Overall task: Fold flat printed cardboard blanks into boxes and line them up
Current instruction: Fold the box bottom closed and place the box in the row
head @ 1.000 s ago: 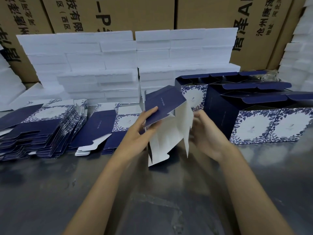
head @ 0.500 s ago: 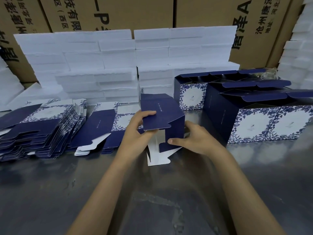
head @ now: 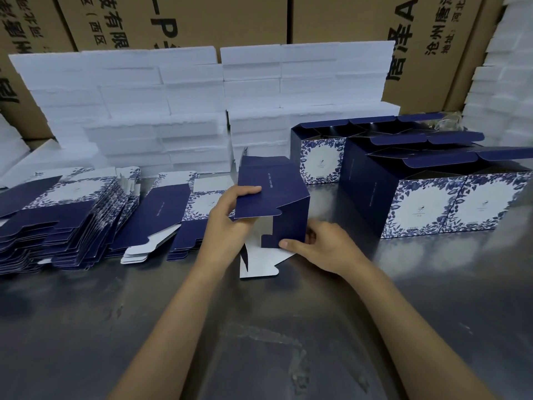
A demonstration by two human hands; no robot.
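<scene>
A navy printed box [head: 277, 194] stands half-formed on the metal table, its white-lined flaps [head: 259, 264] splayed toward me. My left hand [head: 227, 223] grips the upper navy flap, thumb on top of it. My right hand [head: 323, 246] holds the box's lower right corner, thumb pressing the near navy panel. Flat blanks [head: 66, 220] lie in fanned stacks on the left. Folded boxes [head: 450, 203] with blue floral fronts and raised lids stand in rows on the right.
White foam blocks [head: 173, 111] are stacked behind the work area, with more at the far right [head: 507, 90]. Brown printed cartons [head: 202, 21] form the back wall. The steel tabletop [head: 259, 342] stretches out in front of me.
The blank went from an open white-sided sheet held up in the air to a squared navy sleeve standing on the table. My right hand dropped to its lower corner.
</scene>
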